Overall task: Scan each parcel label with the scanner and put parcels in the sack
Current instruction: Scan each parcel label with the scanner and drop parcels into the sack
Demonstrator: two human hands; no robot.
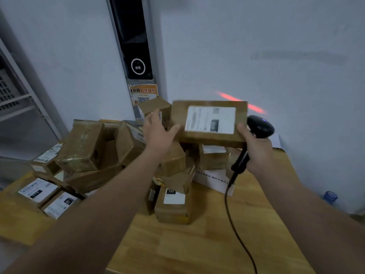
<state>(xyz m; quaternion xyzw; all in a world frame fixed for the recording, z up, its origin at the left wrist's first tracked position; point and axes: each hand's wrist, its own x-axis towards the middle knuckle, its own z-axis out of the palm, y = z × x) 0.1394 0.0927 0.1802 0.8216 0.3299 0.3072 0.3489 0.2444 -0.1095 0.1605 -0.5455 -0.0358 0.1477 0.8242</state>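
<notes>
A flat brown parcel (pixel 209 123) with a white label facing me is up above the pile, blurred. My left hand (pixel 158 133) is at its left edge, fingers spread, only the thumb touching the cardboard. My right hand (pixel 256 151) grips the black corded scanner (pixel 258 127) by its handle, and its thumb presses the parcel's lower right corner. The scanner's head points away, and its red beam (pixel 241 101) falls on the wall behind the parcel. Several other labelled cardboard parcels (pixel 83 147) are heaped on the wooden table (pixel 197 244). No sack is in view.
A small box marked 102 (pixel 173 204) stands in front of the heap. The scanner cable (pixel 235 228) trails across the table toward me. A grey metal shelf (pixel 17 99) stands at the left, a black wall device (pixel 136 46) and an orange poster (pixel 144 93) behind, a blue bottle (pixel 329 196) at the right.
</notes>
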